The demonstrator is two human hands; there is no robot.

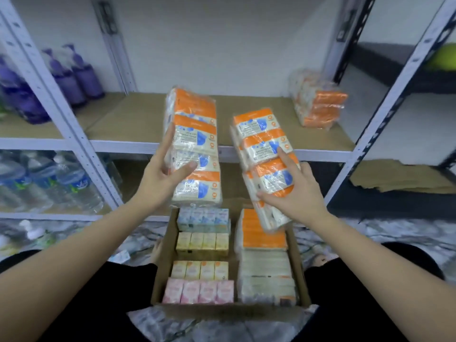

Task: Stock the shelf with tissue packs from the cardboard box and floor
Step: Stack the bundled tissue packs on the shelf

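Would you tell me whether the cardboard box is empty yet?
No: the cardboard box holds small tissue packs and wrapped bundles.

The left hand [165,176] is gripping the left tissue pack [195,134], the right hand [293,193] the right tissue pack [259,144], above the cardboard box [164,257].
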